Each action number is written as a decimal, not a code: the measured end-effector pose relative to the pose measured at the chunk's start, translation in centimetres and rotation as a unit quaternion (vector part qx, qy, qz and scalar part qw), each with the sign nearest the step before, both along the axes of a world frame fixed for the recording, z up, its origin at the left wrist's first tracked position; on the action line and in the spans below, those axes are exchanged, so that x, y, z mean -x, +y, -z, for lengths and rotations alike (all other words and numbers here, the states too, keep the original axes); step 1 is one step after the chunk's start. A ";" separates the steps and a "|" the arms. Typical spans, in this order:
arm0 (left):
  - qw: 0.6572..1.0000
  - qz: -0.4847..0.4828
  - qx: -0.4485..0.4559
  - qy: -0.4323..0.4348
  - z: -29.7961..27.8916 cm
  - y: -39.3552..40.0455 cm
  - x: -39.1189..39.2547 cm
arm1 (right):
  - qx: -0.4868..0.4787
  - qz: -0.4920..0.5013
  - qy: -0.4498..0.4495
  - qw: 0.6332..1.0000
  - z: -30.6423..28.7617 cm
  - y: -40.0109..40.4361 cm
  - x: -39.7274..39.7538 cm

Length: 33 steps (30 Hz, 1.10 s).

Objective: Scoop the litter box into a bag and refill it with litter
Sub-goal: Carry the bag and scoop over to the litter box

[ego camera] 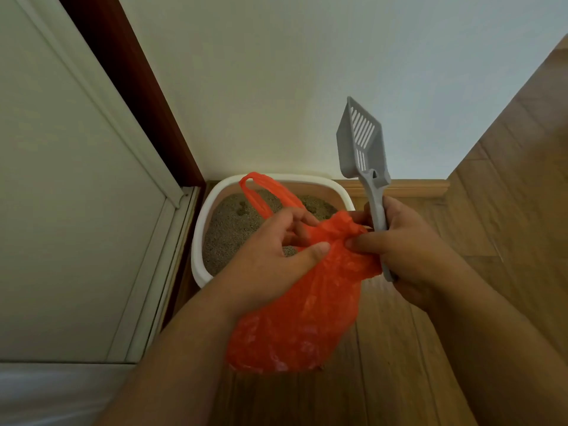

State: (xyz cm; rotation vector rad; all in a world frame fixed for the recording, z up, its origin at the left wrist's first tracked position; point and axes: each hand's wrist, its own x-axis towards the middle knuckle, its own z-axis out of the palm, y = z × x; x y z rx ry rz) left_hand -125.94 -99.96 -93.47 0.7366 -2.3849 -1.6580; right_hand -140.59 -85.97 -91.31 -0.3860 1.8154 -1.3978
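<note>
Your left hand [270,256] grips the upper part of the orange bag [295,318], which hangs over the wooden floor [399,348] just in front of the litter box [201,222]. Your right hand [402,241] pinches the bag's edge while clasping the grey scoop [364,155], slotted head upright. The white box holds grey-brown litter [233,229], pitted on top. What the bag holds cannot be seen.

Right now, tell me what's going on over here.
A person stands over a white plastic litter box of grey-brown litter, set in the corner on a wooden floor. Both hands work at the mouth of a thin orange plastic bag: the left hand grips one side, and the right hand pinches the other while also holding a grey slotted plastic scoop by its handle, blade up and empty. The bag hangs over the near edge of the box.
</note>
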 end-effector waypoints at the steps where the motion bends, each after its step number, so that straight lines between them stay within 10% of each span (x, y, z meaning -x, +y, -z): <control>1: 1.000 -0.007 0.008 -0.003 0.2 -0.1 0.1 | 0.013 -0.007 -0.017 1.000 -0.1 0.1 0.1; 9: 0.992 0.050 0.017 -0.111 1.2 -0.7 -0.3 | 0.026 -0.027 -0.058 0.998 0.0 0.2 0.3; 17: 0.992 0.076 0.057 -0.078 0.1 -0.9 -1.0 | -0.186 -0.053 0.180 0.965 1.7 0.4 1.2; 26: 0.975 0.154 -0.043 -0.155 0.1 -0.6 -1.6 | -0.179 -0.058 0.132 0.973 0.7 0.7 1.3; 33: 0.988 0.116 0.059 -0.089 1.5 1.3 -0.5 | -0.168 -0.110 0.128 0.971 -0.3 -0.1 1.8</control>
